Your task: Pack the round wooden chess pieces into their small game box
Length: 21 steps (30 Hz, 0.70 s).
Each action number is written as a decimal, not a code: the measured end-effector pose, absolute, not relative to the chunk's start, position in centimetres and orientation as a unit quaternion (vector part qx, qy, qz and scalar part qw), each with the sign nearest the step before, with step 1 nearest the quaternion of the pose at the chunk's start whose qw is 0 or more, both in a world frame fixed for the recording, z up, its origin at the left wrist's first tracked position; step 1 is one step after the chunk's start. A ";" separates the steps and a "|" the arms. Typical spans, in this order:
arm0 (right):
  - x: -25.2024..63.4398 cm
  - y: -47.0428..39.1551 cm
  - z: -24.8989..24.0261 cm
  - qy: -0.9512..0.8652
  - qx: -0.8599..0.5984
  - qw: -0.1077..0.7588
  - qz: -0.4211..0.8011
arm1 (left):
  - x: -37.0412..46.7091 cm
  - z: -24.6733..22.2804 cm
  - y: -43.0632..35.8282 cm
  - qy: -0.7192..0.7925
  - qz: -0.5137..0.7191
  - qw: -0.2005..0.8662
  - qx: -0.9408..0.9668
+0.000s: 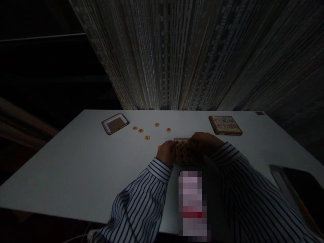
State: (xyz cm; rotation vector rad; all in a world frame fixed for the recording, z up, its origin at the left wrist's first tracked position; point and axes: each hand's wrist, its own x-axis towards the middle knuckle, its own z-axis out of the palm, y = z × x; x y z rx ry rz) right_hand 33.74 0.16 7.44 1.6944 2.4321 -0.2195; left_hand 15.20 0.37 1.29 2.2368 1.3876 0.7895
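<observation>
A small shallow tray (186, 163) holds rows of round Chinese chess pieces (182, 153) with dark characters. My left hand (167, 152) grips the tray's left side, fingers bent round its edge. Over the tray's right part is my right hand (206, 141), its fingers curled down among the pieces; the fingertips are in shadow, and whatever they pinch is hidden. One loose chess piece (159, 147) peeks out behind my left hand. Beyond lie several more with red marks, among them a chess piece (147, 137) and another chess piece (168, 130).
An open box lid (115, 124) rests at the back left of the white table (76, 168). A flat printed box (225, 125) lies at the back right. A dark flat object (301, 192) is at the right edge, and a blurred-out item (192, 202) lies near me. A string curtain (177, 60) hangs behind.
</observation>
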 end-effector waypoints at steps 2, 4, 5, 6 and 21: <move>33.8 0.3 7.1 0.815 0.567 0.095 -0.070 | 15.2 1.3 0.4 0.495 0.283 0.194 0.798; 33.9 0.3 6.8 0.819 0.562 0.096 -0.066 | 15.2 1.3 0.4 0.491 0.281 0.196 0.801; 34.0 0.4 6.6 0.820 0.560 0.094 -0.063 | 15.2 1.3 0.5 0.489 0.280 0.196 0.803; 34.0 0.4 6.5 0.821 0.560 0.092 -0.059 | 15.2 1.2 0.5 0.487 0.280 0.196 0.804; 34.2 0.5 6.4 0.819 0.560 0.108 -0.062 | 15.2 1.1 0.6 0.486 0.282 0.188 0.806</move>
